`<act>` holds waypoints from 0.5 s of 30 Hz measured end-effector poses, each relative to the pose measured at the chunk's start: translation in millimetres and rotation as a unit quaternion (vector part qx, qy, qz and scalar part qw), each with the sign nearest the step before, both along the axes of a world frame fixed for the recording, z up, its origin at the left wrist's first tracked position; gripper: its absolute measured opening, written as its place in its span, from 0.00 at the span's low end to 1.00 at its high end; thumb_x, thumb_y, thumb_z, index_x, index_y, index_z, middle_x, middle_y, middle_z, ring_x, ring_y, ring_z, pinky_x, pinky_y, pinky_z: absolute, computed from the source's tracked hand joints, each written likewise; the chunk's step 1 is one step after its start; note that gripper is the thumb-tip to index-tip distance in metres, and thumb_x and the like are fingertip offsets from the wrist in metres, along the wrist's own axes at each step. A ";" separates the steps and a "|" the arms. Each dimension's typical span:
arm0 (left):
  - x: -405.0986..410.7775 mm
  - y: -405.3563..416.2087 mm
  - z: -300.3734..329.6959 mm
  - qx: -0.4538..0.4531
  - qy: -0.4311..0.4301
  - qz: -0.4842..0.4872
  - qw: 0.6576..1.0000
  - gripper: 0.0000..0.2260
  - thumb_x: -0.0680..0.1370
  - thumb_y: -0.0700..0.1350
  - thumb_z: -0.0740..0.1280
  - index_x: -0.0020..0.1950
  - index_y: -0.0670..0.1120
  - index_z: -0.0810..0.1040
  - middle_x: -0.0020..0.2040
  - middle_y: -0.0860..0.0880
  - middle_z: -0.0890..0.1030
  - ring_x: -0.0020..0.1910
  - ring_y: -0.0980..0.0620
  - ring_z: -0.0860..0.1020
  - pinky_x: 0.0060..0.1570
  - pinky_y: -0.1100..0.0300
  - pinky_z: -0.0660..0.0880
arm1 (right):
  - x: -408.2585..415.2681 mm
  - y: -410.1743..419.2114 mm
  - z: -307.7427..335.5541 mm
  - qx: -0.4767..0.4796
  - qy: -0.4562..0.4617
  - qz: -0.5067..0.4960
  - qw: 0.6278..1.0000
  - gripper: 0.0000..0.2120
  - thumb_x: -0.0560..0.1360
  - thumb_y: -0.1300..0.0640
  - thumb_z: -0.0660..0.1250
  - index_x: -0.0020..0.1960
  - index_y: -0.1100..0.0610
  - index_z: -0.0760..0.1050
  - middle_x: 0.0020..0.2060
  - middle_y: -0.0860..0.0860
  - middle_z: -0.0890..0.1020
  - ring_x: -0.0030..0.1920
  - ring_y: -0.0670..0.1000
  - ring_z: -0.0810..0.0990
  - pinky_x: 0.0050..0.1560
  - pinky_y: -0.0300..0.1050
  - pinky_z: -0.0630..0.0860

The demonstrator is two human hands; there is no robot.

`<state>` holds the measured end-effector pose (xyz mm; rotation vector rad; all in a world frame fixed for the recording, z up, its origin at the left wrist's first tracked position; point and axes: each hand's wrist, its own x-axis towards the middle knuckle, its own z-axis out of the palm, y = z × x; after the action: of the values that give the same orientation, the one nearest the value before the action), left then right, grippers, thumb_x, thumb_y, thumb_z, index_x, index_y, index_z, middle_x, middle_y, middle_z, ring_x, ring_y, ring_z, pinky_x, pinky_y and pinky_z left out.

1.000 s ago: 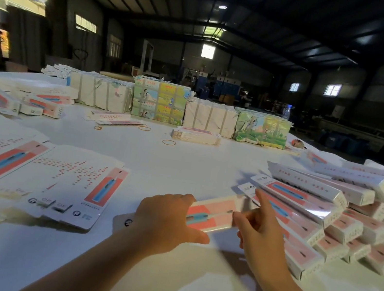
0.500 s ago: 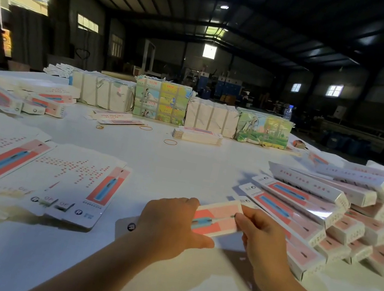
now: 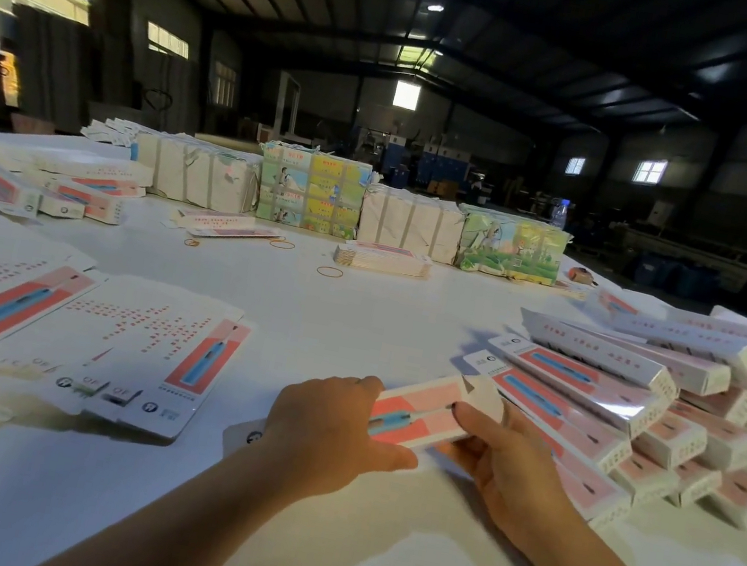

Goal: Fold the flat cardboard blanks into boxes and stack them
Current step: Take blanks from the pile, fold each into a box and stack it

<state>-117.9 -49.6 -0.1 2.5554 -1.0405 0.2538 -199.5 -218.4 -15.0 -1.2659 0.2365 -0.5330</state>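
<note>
Left of the box (image 3: 426,409), flat blanks (image 3: 139,354) lay fanned on the white table (image 3: 355,319), their pink panels facing up. Beyond them, further left of the box, a few folded boxes (image 3: 54,186) sat in a loose heap.

The box itself was held just above the table, between both hands. The left hand (image 3: 325,429) gripped its near-left end, fingers curled over the top edge and thumb stretched along the lower edge toward the right; that end was hidden behind the hand, save a white tab (image 3: 247,435) showing past the wrist. The right hand (image 3: 505,460) held the box nearer its far end, thumb pressed on the pink face and fingers curled behind it. An end flap (image 3: 484,394) stood open just past the right thumb. The box's long axis ran from near-left to far-right, rising slightly toward the flap end, pink face toward the camera.

Right of the box, touching the right hand's far side, a stack (image 3: 638,414) of finished boxes was piled in slanting rows.

Behind the box, across the table, stood wrapped bundles (image 3: 312,192), with rubber bands (image 3: 329,271) lying before them
</note>
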 end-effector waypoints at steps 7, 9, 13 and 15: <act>0.3 -0.1 -2.5 0.016 -0.030 0.017 0.999 0.29 0.68 0.72 0.60 0.60 0.55 0.68 0.57 0.57 0.77 0.45 0.57 0.74 0.41 0.66 0.67 | -3.0 9.8 -10.2 -0.597 0.104 -0.136 0.783 0.15 0.78 0.45 0.51 0.54 0.50 0.74 0.41 0.43 0.81 0.38 0.40 0.78 0.37 0.28 0.73; 2.0 3.1 -3.1 0.014 -0.040 0.014 0.999 0.28 0.68 0.72 0.61 0.60 0.56 0.68 0.57 0.57 0.77 0.47 0.56 0.76 0.40 0.66 0.67 | -2.6 9.8 -7.5 -0.409 0.064 -0.095 0.905 0.14 0.81 0.50 0.55 0.48 0.51 0.78 0.38 0.43 0.84 0.39 0.43 0.83 0.40 0.34 0.80; 3.7 4.3 -2.2 -0.002 -0.058 0.008 0.998 0.27 0.69 0.71 0.62 0.60 0.55 0.68 0.57 0.56 0.77 0.51 0.55 0.77 0.44 0.64 0.70 | 1.0 4.7 3.6 -0.095 0.036 -0.011 0.995 0.14 0.78 0.62 0.61 0.41 0.58 0.84 0.40 0.54 0.86 0.41 0.51 0.85 0.39 0.42 0.80; 3.0 3.2 -2.1 -0.003 -0.067 0.003 0.998 0.27 0.69 0.70 0.62 0.60 0.55 0.68 0.57 0.56 0.77 0.52 0.54 0.77 0.46 0.63 0.72 | 0.1 4.7 6.6 -0.091 0.029 -0.007 0.995 0.14 0.77 0.66 0.61 0.42 0.58 0.85 0.41 0.57 0.86 0.42 0.53 0.85 0.37 0.40 0.80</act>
<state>-114.9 -46.4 -2.2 2.5659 -1.0763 0.4344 -199.3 -213.6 -8.4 -1.4602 0.2502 -0.5388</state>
